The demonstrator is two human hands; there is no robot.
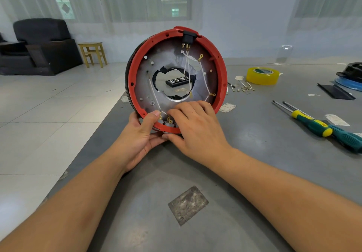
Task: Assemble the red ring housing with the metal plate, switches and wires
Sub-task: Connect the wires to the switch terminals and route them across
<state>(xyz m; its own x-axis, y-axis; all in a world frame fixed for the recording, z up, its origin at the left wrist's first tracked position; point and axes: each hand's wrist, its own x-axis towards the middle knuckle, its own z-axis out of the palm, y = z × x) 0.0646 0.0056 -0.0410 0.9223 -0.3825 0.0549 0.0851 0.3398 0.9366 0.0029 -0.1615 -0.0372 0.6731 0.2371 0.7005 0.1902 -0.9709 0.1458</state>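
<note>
Red ring housing [177, 79] upright on edge near the grey table's [254, 153] left edge, steadied by both hands.
Left hand [140, 136] gripping the lower rim, thumb inside; right hand [195, 128] with fingers curled onto the wires [154, 97] and terminals over the metal plate [145, 83]; farther right, yellow tape roll [262, 75], then screwdrivers [321, 126].

I hold the red ring housing [222, 71] upright on the grey table [254, 153], my left hand [141, 134] gripping its bottom rim, my right hand [195, 124] fingering the white wires [188, 69] there
</note>
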